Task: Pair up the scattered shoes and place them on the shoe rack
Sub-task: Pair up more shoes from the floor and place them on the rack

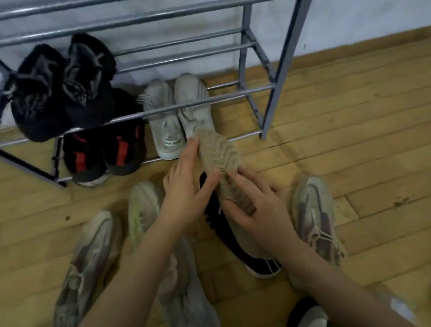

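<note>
I see the rack (281, 62) against the wall, its rails running left to right. On its middle rails at the left sits a black pair (58, 85), toes toward the wall. Below them on the bottom rails is a black-and-red pair (102, 151), and just right of that a pale grey pair (176, 109), all lying front to back with heels toward me.

On the wooden floor (361, 126) in front, at far left, lies a grey-brown shoe (86, 271), long axis tilted, toe up and to the right. Beside it is a pale shoe with a yellow-green stripe (142, 210), toe toward the rack, partly under my left arm. A grey shoe (186, 302) lies lower, under that arm.

My left hand (188, 188) has its fingers extended along the left edge of a tan shoe (222, 162), thumb pressed to the sole. That shoe is turned sole up, lifted just before the rack, its long axis running from the rack down toward me. My right hand (256, 209) grips its nearer end, fingers curled over the sole. Beneath lies a black shoe (230, 239), pointing up-left. To the right is another grey-brown shoe (313, 212), toe toward the rack.
</note>
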A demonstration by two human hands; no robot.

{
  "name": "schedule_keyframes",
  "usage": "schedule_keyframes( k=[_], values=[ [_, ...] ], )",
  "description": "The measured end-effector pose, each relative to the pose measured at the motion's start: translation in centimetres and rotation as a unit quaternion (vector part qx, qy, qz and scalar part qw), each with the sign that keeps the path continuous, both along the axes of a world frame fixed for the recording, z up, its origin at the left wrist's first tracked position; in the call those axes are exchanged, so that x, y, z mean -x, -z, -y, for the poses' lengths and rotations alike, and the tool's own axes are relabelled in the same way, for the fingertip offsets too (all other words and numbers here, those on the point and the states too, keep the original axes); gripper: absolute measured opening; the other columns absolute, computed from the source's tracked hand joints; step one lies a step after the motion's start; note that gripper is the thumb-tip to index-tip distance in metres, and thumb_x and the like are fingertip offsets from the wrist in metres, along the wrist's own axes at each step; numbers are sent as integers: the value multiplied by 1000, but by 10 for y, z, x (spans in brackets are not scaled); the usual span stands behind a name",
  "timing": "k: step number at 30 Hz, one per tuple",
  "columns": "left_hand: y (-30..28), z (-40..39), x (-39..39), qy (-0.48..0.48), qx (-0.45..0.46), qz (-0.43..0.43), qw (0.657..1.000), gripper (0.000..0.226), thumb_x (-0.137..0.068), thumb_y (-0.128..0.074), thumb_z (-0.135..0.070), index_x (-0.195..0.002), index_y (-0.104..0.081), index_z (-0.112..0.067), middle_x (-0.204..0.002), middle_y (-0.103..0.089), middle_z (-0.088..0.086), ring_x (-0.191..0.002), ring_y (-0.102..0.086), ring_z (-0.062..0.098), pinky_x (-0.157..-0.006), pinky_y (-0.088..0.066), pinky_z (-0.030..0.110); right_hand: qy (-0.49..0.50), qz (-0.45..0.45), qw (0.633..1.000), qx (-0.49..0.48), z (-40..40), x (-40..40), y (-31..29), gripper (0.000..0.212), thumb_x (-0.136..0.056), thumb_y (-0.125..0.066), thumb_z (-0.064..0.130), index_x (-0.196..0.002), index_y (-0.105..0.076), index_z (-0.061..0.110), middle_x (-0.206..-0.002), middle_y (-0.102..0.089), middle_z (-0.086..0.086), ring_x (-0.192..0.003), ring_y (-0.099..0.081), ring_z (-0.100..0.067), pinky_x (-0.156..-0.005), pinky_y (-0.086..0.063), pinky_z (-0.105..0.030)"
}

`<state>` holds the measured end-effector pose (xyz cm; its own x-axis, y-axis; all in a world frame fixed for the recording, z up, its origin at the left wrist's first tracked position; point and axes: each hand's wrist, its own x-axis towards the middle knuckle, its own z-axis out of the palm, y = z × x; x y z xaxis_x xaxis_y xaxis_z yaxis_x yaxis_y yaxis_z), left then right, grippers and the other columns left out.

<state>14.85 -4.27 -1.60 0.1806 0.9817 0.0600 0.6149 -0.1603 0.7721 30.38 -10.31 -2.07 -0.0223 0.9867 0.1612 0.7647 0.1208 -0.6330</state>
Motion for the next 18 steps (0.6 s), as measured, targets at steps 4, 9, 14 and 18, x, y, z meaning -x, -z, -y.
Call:
schedule_keyframes(
  k=[4,9,14,18],
  values=[
    [9,28,39,-11,-10,35,999,68,-84,-39,-62,-143,-9,-44,-155,-13,-13,-141,-15,7,-111,-23,53,-85,-27,995,46,11,27,11,53,-86,-51,51,-136,-37,40,-144,-40,9,-127,-35,3,-100,-21,-33],
    [38,45,56,-41,37,-65,996,64,-81,-29,-70,-139,-5,-54,-155,-8,-20,-141,-13,11,-113,-13,51,-114,6,989,94,23,42,38,48,-91,-45,48,-136,-31,42,-133,-48,20,-116,-43,4,-89,-15,-23],
    [67,31,35,10,76,-177,981,62,-85,-27,-68,-139,1,-54,-156,-5,-15,-139,-16,29,-110,-11,49,-83,99,985,116,35,13,66,48,-96,-37,41,-142,-22,39,-132,-50,12,-122,-38,-17,-96,-18,-32],
    [70,14,22,55,9,-232,971,62,-84,-24,-70,-140,-3,-52,-156,-12,-12,-136,-25,27,-108,-16,47,-72,93,989,92,44,7,69,54,-93,-30,56,-143,-21,37,-139,-45,10,-123,-41,-15,-100,-20,-31]
  ],
)
